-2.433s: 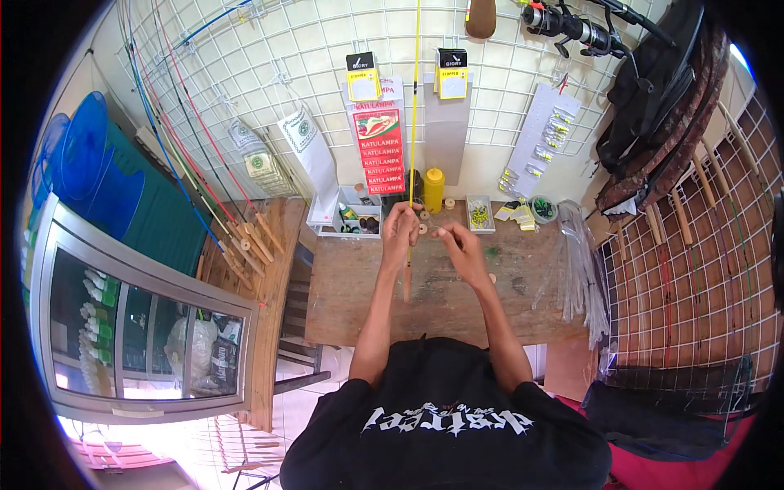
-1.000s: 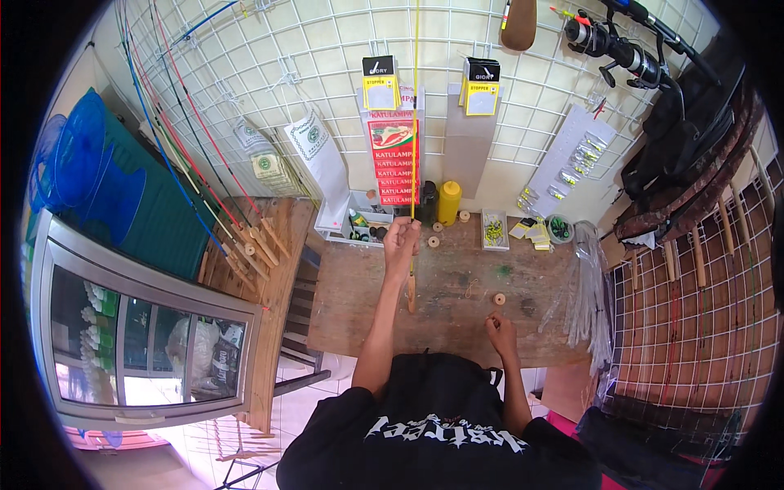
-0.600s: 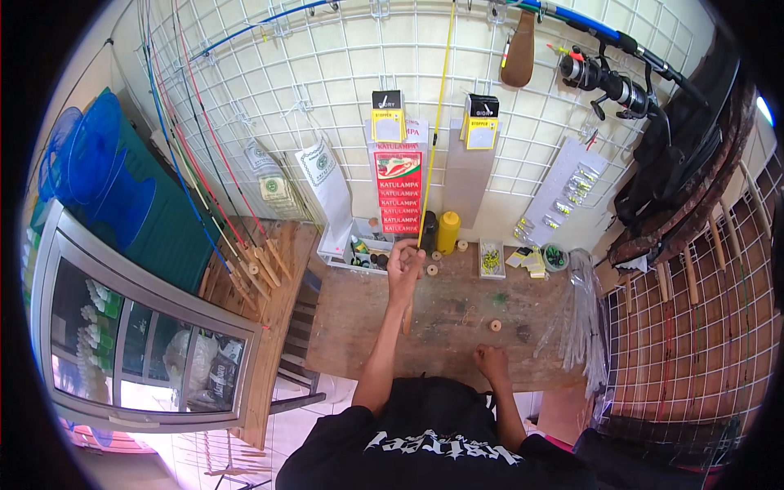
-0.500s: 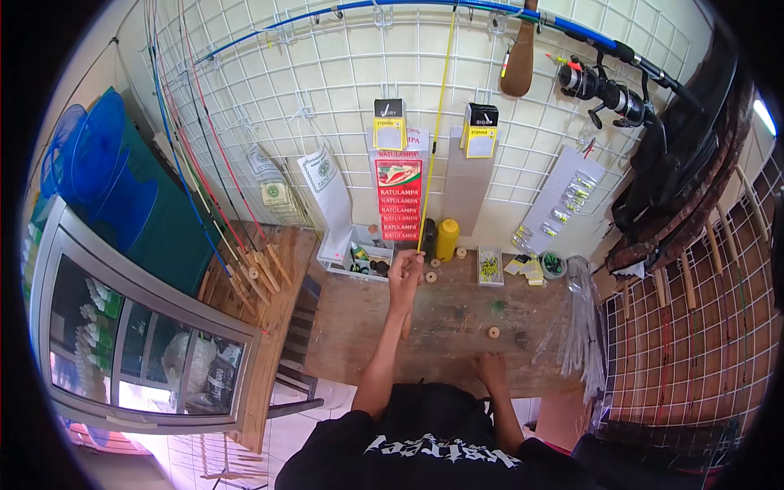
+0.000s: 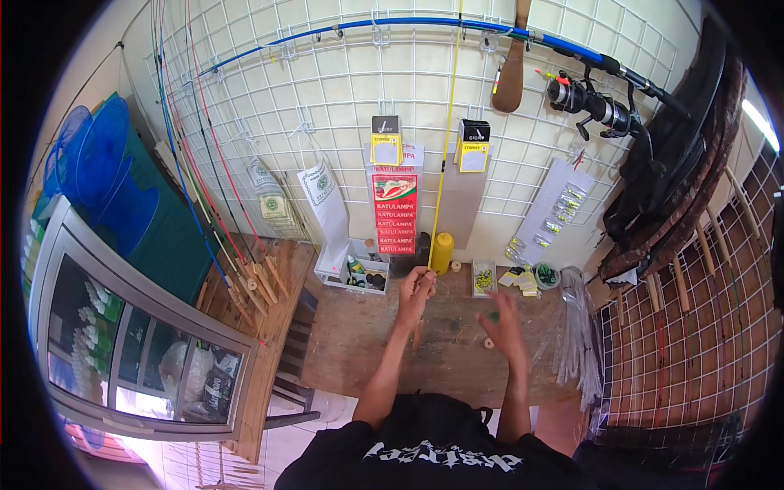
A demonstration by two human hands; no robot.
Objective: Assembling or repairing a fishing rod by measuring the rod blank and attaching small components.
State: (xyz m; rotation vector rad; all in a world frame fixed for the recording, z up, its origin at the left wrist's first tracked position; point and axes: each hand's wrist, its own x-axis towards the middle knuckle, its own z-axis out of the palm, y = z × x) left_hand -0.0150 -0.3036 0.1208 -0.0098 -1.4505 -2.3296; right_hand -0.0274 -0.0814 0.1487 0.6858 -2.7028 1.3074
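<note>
My left hand (image 5: 415, 296) is closed around the lower end of a thin yellow rod (image 5: 447, 139), which stands nearly upright in front of the wire grid wall. Below that hand a narrow wooden piece (image 5: 417, 333) shows; whether it joins the rod I cannot tell. My right hand (image 5: 506, 328) is raised over the worktable (image 5: 351, 343), fingers apart and holding nothing. A small wooden ring (image 5: 488, 343) lies on the table beside it, partly hidden. Just beyond the left hand stands a yellow bottle (image 5: 441, 255), with a dark container at its left.
A white tray (image 5: 353, 284) of small items sits at the back left. Further right are a small box (image 5: 483, 280), a round tub (image 5: 546, 276) and clear plastic sleeves (image 5: 576, 335). A blue fishing rod (image 5: 343, 31) with reel (image 5: 590, 102) hangs above. At left stands a display case (image 5: 143, 327).
My right hand has lifted off the table, moving forward with its fingers spreading. My left hand, still holding the yellow rod, has shifted slightly right and nearer. The whole view has tilted a little.
</note>
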